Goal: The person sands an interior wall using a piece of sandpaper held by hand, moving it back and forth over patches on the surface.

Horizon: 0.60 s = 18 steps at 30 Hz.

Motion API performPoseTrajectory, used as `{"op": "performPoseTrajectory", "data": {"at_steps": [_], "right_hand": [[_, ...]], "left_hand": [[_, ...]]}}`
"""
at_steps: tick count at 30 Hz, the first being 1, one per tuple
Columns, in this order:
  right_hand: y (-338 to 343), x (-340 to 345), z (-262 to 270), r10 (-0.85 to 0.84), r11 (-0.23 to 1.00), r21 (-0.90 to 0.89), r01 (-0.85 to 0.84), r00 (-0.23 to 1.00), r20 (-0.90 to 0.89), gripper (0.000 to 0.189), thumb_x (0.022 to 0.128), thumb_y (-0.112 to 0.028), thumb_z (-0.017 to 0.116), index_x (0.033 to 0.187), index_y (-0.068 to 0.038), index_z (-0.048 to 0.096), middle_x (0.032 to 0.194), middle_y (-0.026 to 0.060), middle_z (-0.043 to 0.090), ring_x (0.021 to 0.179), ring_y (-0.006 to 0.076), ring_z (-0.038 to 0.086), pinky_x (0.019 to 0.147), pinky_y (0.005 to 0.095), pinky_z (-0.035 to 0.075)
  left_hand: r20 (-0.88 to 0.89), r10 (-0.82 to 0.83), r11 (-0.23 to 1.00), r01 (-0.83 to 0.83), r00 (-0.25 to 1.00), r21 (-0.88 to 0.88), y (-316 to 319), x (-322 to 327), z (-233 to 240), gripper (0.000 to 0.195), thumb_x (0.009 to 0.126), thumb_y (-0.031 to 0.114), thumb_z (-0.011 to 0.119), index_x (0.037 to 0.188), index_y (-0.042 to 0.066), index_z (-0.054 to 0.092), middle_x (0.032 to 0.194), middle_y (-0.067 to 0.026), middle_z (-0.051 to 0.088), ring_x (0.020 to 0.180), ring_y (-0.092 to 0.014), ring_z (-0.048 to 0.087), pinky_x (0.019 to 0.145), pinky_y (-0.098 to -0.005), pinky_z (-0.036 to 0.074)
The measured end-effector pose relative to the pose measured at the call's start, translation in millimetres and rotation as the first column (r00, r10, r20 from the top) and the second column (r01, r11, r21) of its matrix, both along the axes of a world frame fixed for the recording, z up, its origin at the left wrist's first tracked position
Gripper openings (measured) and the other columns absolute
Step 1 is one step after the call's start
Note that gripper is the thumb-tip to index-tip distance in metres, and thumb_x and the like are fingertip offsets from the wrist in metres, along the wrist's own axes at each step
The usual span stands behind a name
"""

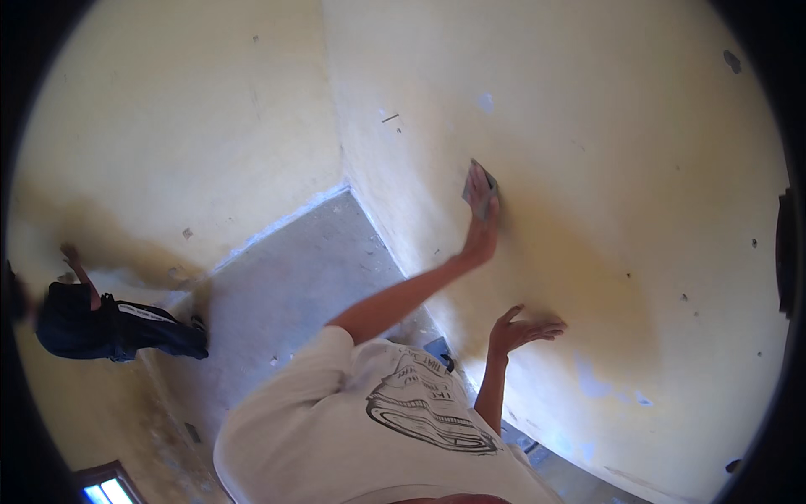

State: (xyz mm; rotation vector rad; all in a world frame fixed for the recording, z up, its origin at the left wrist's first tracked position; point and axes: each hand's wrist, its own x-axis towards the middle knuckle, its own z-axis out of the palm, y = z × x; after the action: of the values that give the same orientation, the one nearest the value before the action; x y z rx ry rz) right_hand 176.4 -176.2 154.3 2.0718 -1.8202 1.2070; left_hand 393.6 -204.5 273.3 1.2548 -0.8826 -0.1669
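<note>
My left hand [482, 211] reaches up to the yellowish plastered wall [585, 157] on the right. Its fingers lie flat over a folded grey sheet [471, 191], apparently sandpaper, holding it against the wall. Lower down and farther right is my right hand [524, 331], bare, with the thumb spread away from the fingers. Its blurred fingertips are at the wall; whether they touch it I cannot tell. Pale scuffed patches [592, 378] mark the paint below that hand.
Another person [82, 321] in dark clothes stands at the left, one hand raised near the adjoining wall [170, 113]. A nail [390, 118] sticks out of my wall. Across the dusty grey floor [296, 264], a blue object [437, 348] lies by the wall's foot. A window [113, 488] appears lower left.
</note>
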Motion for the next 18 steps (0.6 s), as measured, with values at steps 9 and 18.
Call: {"op": "performPoseTrajectory", "data": {"at_steps": [9, 18], "right_hand": [[8.2, 4.3, 1.1, 0.088, 0.996, -0.008, -0.088, 0.996, 0.021, 0.087, 0.1, -0.042, 0.045, 0.151, 0.011, 0.0, 0.158, 0.0344, -0.006, 0.146, 0.052, -0.004, 0.117, 0.0616, 0.002], [16.4, -1.7, 13.6, 0.192, 0.981, -0.039, -0.192, 0.981, 0.007, 0.083, 0.099, -0.038, 0.046, 0.152, 0.009, 0.002, 0.159, 0.0312, -0.003, 0.147, 0.0505, -0.002, 0.117, 0.0605, 0.003]], "left_hand": [[-0.131, 0.112, 0.993, -0.108, 0.985, 0.042, -34.2, 116.4, 22.2, 0.076, 0.106, 0.047, 0.025, 0.154, -0.003, -0.006, 0.163, -0.0211, -0.007, 0.151, -0.037, -0.007, 0.122, -0.0425, -0.001], [-0.382, 0.075, 0.994, -0.099, 0.921, -0.044, -53.4, 122.6, 29.2, 0.08, 0.104, 0.05, 0.033, 0.154, -0.003, -0.001, 0.163, -0.0206, -0.005, 0.151, -0.033, -0.005, 0.122, -0.0388, 0.001]]}}
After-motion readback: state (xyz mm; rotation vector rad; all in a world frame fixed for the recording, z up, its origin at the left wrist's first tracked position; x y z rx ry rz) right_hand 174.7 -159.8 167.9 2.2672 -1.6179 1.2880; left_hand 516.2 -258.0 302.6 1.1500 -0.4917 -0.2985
